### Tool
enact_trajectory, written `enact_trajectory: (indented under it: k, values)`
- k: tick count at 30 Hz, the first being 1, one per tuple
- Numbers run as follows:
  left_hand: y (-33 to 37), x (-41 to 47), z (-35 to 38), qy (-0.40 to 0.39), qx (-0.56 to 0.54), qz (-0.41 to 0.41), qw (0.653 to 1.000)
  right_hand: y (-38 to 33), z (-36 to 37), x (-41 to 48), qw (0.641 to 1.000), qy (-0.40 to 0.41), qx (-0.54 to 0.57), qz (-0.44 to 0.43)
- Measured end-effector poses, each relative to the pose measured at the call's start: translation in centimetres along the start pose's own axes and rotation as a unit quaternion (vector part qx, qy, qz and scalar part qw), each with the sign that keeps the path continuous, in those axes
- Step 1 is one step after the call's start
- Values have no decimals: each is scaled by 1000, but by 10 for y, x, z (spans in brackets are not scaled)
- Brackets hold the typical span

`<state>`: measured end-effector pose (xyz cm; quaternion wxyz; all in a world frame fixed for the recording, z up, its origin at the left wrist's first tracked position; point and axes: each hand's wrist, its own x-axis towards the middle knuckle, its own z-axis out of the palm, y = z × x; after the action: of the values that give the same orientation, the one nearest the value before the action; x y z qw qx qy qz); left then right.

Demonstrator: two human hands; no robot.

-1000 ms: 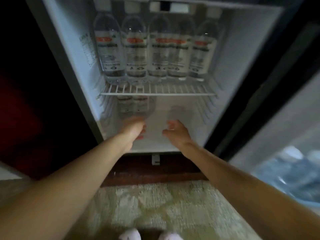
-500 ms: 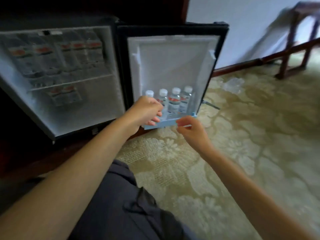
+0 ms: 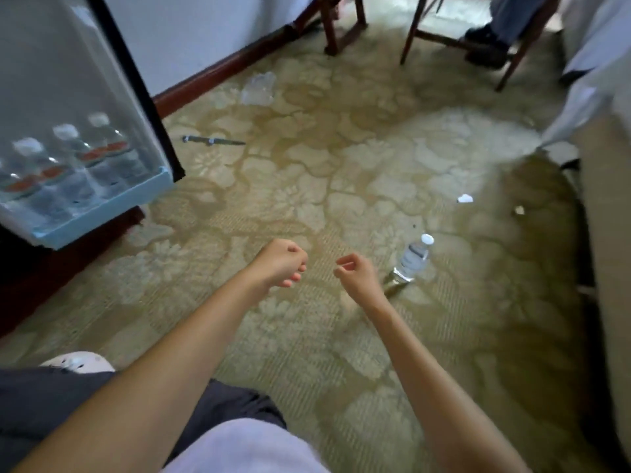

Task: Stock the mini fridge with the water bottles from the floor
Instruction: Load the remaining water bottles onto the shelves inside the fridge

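Head-worn view, facing down, close over carpet (image 3: 341, 165)

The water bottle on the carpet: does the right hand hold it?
No, the right hand is curled, holding nothing; the water bottle stands alone.
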<state>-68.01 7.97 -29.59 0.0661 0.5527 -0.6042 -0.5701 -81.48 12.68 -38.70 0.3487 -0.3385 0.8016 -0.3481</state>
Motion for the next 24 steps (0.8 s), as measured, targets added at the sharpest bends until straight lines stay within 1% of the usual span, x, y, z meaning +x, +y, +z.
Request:
enact_trajectory:
  k: [2, 5, 9, 13, 15, 17, 19, 22, 24]
  values:
    - [9, 5, 24, -24, 38, 13, 999, 26, -20, 15, 998, 27, -49, 29]
    - [23, 10, 52, -60, 93, 34, 993, 60, -47, 48, 991, 39, -113, 60]
    - [36, 17, 80, -80, 121, 50, 988, 86, -73, 90, 982, 58, -155, 90]
    - [38, 26, 91, -86, 130, 46, 987, 105, -85, 117, 976, 36, -183, 113]
    - [34, 29, 90, -86, 128, 38, 987, 107, -87, 129, 974, 42, -193, 109]
    - [29, 32, 89, -85, 130, 27, 988, 106, -89, 138, 970, 67, -207, 106]
    - [23, 35, 86, -82, 127, 15, 988, 104, -91, 145, 962, 77, -243, 94]
    - [15, 38, 79, -77, 116, -1, 990, 108, -89, 144, 948, 83, -300, 59]
    - [9, 39, 74, -73, 110, -5, 991, 113, -84, 138, 942, 67, -325, 41]
